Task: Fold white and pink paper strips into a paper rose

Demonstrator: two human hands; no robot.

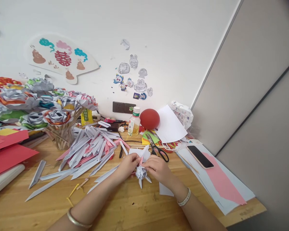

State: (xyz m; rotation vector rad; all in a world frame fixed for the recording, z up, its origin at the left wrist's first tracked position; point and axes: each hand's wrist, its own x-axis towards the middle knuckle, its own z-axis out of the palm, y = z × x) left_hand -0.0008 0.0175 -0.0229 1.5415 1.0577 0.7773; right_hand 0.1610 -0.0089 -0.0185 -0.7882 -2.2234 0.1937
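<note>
Between my two hands, just above the wooden table, is a folded paper flower [141, 173] in white and a little pink. My left hand [129, 163] pinches a pink and white paper petal at the flower's top. From the other side, my right hand [157, 166] has its fingers closed on the flower's paper edge. Behind them, a white paper piece [144, 151] sticks up. Black scissors [156, 148] lie just beyond my right hand. To the left spreads a heap of folded paper strips [91, 147], mostly white, some pink.
Paper flowers on sticks [59, 117] fill a clear vase [62, 138] at the left, near red paper [12, 157]. A bottle [134, 123] and red balloon [150, 119] stand by the wall. A phone [200, 157] lies on paper sheets [236, 195] at right.
</note>
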